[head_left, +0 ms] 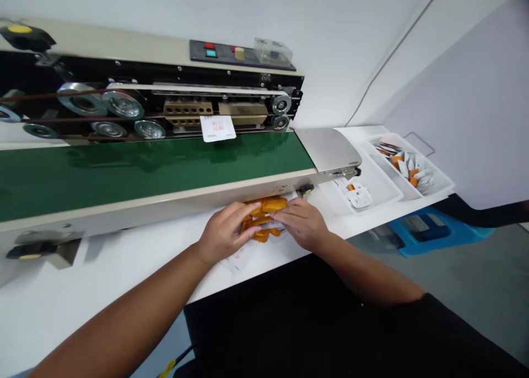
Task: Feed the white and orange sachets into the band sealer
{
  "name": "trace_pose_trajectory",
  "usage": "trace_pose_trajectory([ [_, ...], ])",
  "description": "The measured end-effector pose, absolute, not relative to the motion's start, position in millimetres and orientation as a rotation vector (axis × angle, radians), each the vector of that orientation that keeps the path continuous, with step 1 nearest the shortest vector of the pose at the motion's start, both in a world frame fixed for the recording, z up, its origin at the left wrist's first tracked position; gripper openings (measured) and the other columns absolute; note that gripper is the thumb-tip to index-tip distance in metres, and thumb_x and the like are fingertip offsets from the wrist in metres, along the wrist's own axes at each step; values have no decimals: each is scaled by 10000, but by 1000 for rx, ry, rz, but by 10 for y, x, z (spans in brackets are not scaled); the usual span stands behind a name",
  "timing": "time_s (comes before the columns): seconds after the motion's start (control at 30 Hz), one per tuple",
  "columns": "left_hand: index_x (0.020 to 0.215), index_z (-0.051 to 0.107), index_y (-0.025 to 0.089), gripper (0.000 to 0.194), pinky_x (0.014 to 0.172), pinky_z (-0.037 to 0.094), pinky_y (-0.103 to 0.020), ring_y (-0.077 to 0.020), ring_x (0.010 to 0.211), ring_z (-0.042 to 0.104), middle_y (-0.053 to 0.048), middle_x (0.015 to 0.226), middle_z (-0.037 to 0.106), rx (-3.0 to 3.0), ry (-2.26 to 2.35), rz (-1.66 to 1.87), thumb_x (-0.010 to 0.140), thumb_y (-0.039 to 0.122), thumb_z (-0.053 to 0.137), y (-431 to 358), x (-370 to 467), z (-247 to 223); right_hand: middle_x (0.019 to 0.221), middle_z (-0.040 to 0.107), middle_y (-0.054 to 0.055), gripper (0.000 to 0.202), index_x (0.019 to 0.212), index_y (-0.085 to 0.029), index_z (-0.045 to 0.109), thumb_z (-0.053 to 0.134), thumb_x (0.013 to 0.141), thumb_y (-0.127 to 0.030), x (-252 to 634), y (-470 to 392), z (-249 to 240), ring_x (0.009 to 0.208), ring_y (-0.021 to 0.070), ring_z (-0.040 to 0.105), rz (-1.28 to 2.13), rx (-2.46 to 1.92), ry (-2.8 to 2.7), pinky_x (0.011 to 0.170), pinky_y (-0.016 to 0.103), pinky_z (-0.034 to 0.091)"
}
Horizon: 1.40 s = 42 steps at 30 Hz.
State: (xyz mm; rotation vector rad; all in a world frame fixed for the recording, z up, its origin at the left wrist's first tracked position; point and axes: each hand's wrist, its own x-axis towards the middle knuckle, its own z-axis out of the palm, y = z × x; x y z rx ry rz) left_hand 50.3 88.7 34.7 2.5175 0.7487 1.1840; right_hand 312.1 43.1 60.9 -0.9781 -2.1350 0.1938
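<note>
Against a pale wall (330,25), on a white table (132,290), a long machine (115,42) with a beige top. At far left, two black knobs (27,37) with yellow caps, one high, one low. Next, round metal wheels (124,103) and thin brown bands, above a green belt (144,166). Farther right, brass blocks (242,112), and just in front of them a white packet (217,128) with reddish print; higher up, a dark panel (227,54) with buttons. Below the belt, left hand (223,232) with thumb and fingers pinched on a cluster of orange packets (273,204), near the machine's front. Under it, a printed packet (238,257), partly hidden, on the table. Grasps the cluster's other side with the right hand (306,223), fingers bent together at a white printed strip. Cannot tell how many packets. Farther right, small white packets (359,196), then a white bin (445,183) of orange and white packets, and a blue stool (454,237) lower down.
</note>
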Motion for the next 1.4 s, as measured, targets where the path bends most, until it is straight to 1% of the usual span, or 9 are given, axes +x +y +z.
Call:
trace_pose_trajectory([
  [0.1,1190,747,237,231,687,571,-262,-152,708,685,-29,835,741,2523,721,1143,1034,324,601,870,507,341,1001,819,30,258,1129,-317,778,624,974,-179,3013,416,719,838,201,733,221,-889,-2004,828,415,584],
  [0.27,1055,729,189,253,683,606,-269,-166,730,731,-36,875,785,2015,1059,1192,1041,399,588,832,547,369,1176,771,90,408,1279,-275,699,765,884,-355,2877,460,688,962,216,713,705,-1191,-1586,735,347,597],
  [0.4,1032,700,164,278,605,605,-280,-164,652,713,-43,843,780,1795,998,1106,1015,430,619,828,568,355,998,768,57,246,1025,-234,748,756,863,-419,2757,498,618,853,178,723,1117,-1252,-1468,731,306,610],
  [0.53,1068,690,161,282,593,594,-273,-170,664,723,-45,824,773,1882,863,1048,976,427,671,842,542,362,751,719,5,231,862,-222,696,764,854,-442,2791,570,837,649,143,680,1115,-1248,-1380,616,274,584],
  [0.7,1148,651,177,242,619,590,-255,-164,715,745,-61,875,795,1946,738,1057,989,358,642,867,519,355,632,653,-37,280,941,-226,672,814,815,-431,3265,1010,1435,476,105,584,862,-1244,-1182,464,223,486],
  [0.93,1132,671,183,233,629,579,-250,-157,710,733,-42,853,783,2032,745,1015,983,359,636,888,539,317,542,598,-22,103,826,-166,673,758,768,-161,3843,1812,1671,457,76,541,939,-1306,-917,432,158,437],
  [1.17,1135,664,192,218,631,560,-247,-151,697,723,-24,850,781,2066,769,992,984,345,630,902,530,311,642,642,18,130,854,-139,681,795,826,-194,3656,2082,1690,498,66,547,1104,-1338,-999,464,153,473],
  [1.3,1069,681,200,159,662,552,-247,-149,727,726,-24,869,778,2195,734,1069,985,327,638,922,525,332,943,729,58,206,1051,-188,726,747,901,-328,3531,1837,1627,662,115,645,572,-1356,-1201,495,199,506],
  [1.4,1037,691,202,163,693,554,-266,-160,748,721,-29,854,767,2292,745,1084,1003,343,617,927,527,354,1026,735,45,152,1079,-238,740,665,956,-288,3428,1341,1392,825,157,689,33,-1182,-1394,613,259,577],
])
